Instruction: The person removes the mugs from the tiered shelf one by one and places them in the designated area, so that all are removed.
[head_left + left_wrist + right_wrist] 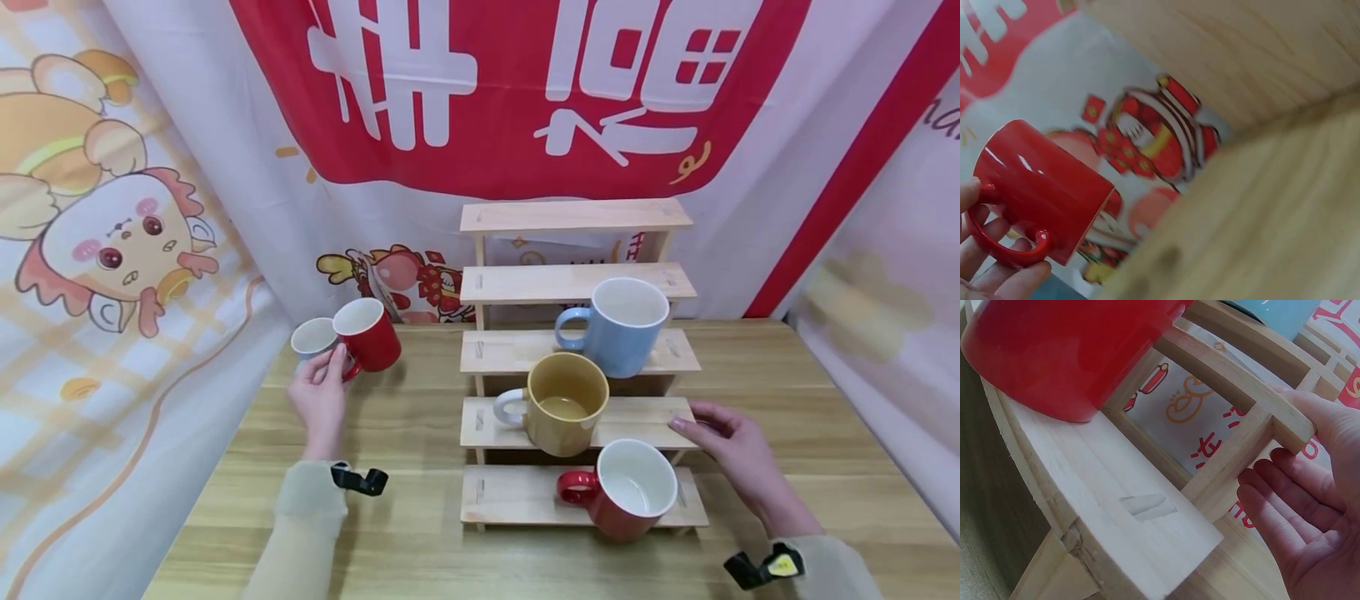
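Note:
My left hand (318,400) holds a red mug (377,343) with a white inside by its handle (1013,247), and the mug is tilted. A light blue mug (313,335) stands just behind that hand, partly hidden. At the right end of a stepped wooden rack (495,496), my right hand (738,454) grips one tier, thumb on top and fingers below. Another red mug (624,500) sits on the lowest tier, handle to the left. Above it are a tan mug (562,408) with a white handle and a light blue mug (624,333).
The rack's upper two tiers (573,215) rise at the back. A wood-grain table (405,533) lies beneath everything. Printed cloths hang behind (517,158) and along the left side (97,333) and right side (892,333).

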The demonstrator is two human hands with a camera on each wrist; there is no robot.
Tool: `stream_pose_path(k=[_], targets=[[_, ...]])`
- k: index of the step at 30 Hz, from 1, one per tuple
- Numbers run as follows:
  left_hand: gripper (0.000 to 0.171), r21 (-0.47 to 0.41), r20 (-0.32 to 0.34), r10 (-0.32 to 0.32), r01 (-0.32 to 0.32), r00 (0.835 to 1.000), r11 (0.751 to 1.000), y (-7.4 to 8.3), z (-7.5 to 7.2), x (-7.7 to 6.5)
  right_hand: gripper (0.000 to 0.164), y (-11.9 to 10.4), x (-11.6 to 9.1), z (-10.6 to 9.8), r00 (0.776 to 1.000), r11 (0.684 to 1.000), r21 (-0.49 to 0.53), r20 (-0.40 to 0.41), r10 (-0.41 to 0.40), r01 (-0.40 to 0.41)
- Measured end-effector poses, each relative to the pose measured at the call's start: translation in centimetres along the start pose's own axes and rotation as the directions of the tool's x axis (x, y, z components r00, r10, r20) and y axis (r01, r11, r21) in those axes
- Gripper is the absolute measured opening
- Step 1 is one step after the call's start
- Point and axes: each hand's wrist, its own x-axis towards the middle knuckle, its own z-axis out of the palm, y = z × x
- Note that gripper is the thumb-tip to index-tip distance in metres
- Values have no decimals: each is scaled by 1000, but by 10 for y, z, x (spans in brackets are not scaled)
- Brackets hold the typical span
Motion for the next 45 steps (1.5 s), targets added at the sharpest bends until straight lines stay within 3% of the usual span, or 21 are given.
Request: stream_pose_path(k=[7, 16, 22, 32, 37, 45], targets=[[37, 32, -50, -7, 9, 999, 999, -33, -12, 3, 66, 1, 0, 1, 1000, 1000, 17, -3, 5, -5], [36, -20, -75, -20, 19, 997, 1000, -46, -10, 6, 69, 2, 0, 2, 999, 1000, -1, -7, 31, -31], [38, -7, -96, -19, 19, 995, 1000, -52, -9, 7, 68, 2, 0, 2, 1000, 1000, 5, -8, 20, -20], [45, 38, -79, -74, 77, 994, 996, -56, -10, 10, 69, 1, -1, 2, 1000, 1000, -1, -7, 27, -27], [45, 8, -75, -84, 85, 994, 996, -61, -12, 11, 67, 2, -1, 2, 1000, 1000, 16, -17, 14, -14], [48, 24, -103, -43, 45, 994, 999, -50, -9, 7, 63, 1, -1, 1, 1000, 999, 44, -24, -4, 5]])
